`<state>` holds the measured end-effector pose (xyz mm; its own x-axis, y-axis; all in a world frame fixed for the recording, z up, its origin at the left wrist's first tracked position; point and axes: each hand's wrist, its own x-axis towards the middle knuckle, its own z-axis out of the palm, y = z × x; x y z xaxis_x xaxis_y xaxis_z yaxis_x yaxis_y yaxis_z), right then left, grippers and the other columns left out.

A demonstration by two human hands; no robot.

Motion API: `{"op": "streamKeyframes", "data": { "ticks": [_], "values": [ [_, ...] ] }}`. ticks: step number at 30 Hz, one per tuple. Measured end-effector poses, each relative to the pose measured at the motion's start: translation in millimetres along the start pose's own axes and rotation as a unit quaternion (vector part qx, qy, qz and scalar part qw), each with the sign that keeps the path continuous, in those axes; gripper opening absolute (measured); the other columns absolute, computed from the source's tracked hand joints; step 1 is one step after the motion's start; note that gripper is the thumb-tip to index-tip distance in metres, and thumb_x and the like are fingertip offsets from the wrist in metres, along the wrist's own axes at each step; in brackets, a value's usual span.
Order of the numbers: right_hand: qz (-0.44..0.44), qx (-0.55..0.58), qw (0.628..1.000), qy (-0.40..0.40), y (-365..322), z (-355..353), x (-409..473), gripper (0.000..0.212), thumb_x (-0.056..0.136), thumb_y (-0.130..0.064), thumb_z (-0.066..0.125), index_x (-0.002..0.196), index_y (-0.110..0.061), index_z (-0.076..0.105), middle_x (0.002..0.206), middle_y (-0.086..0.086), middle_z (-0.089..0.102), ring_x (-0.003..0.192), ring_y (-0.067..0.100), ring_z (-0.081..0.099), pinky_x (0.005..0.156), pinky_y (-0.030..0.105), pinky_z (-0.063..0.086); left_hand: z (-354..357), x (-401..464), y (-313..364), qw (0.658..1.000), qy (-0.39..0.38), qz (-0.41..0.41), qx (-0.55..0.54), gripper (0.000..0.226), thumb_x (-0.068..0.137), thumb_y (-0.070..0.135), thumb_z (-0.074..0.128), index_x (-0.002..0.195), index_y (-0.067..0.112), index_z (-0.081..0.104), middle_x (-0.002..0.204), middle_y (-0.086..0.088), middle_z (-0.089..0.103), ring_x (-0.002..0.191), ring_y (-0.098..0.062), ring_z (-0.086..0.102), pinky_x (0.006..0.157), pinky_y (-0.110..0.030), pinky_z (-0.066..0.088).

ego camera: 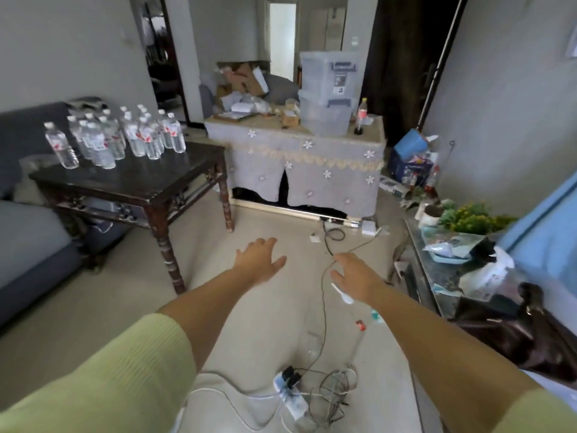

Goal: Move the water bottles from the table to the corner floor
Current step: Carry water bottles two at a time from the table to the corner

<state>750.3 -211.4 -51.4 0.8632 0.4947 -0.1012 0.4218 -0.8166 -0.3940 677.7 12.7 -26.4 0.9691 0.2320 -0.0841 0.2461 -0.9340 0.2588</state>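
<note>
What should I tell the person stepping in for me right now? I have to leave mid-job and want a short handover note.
Left hand: open, holding nothing, stretched out over the floor.
Right hand: open, holding nothing, also stretched forward.
Clear plastic water bottles with red-and-white labels: all upright in a cluster on the dark wooden square table, to the left.
Done: nothing visible; no bottle is in hand or seen on the floor.
Left: carry every bottle to the corner floor. Mind the loose cables and white power strip on the pale floor underfoot.
</note>
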Motion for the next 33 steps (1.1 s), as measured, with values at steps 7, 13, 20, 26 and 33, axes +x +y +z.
{"op": "streamKeyframes", "data": {
  "ticks": [7,13,20,26,33],
  "values": [
    [-0.077,0.003,0.996,-0.053,-40.0,23.5,93.5,0.050,0.099,-0.034,0.047,0.144,-0.014,0.040,0.148,0.010,0.039,0.133,0.026,0.041,0.111,0.038,0.033,-3.8,34.6,-40.6,0.994,-0.008,-0.093,-0.054,0.059,0.097,0.051,0.041,0.148,0.022,0.029,0.149,-0.008,0.037,0.134,-0.031,0.039,0.109,-0.052,0.033],
    [-0.135,-0.004,0.988,-0.075,-99.4,45.1,167.9,0.049,0.098,-0.034,0.048,0.142,-0.012,0.043,0.145,0.009,0.041,0.133,0.027,0.042,0.110,0.039,0.034,-20.4,86.4,-113.3,0.986,0.016,-0.154,-0.068,0.062,0.096,0.053,0.044,0.147,0.022,0.032,0.150,-0.009,0.038,0.134,-0.032,0.041,0.109,-0.052,0.036],
    [-0.130,0.008,0.989,-0.069,-170.9,51.0,303.4,0.048,0.099,-0.033,0.047,0.143,-0.015,0.040,0.148,0.007,0.038,0.133,0.023,0.041,0.112,0.035,0.033,-59.0,176.4,-208.7,0.988,0.007,-0.152,-0.037,0.064,0.097,0.053,0.042,0.149,0.018,0.027,0.152,-0.010,0.035,0.136,-0.032,0.038,0.110,-0.054,0.034],
    [-0.135,0.040,0.988,-0.067,-246.3,62.2,385.8,0.047,0.100,-0.032,0.047,0.142,-0.012,0.042,0.146,0.009,0.039,0.134,0.024,0.040,0.112,0.034,0.031,-107.5,237.4,-309.8,0.979,0.034,-0.190,-0.058,0.064,0.095,0.052,0.045,0.147,0.019,0.032,0.148,-0.012,0.038,0.134,-0.034,0.040,0.109,-0.053,0.035],
    [-0.145,0.047,0.984,-0.092,-287.6,75.1,472.1,0.049,0.099,-0.031,0.050,0.142,-0.010,0.042,0.145,0.010,0.042,0.133,0.023,0.042,0.112,0.031,0.031,-112.3,301.5,-369.9,0.973,0.035,-0.205,-0.100,0.058,0.095,0.051,0.045,0.142,0.018,0.037,0.140,-0.014,0.044,0.127,-0.036,0.045,0.105,-0.052,0.038]
  ]
}}
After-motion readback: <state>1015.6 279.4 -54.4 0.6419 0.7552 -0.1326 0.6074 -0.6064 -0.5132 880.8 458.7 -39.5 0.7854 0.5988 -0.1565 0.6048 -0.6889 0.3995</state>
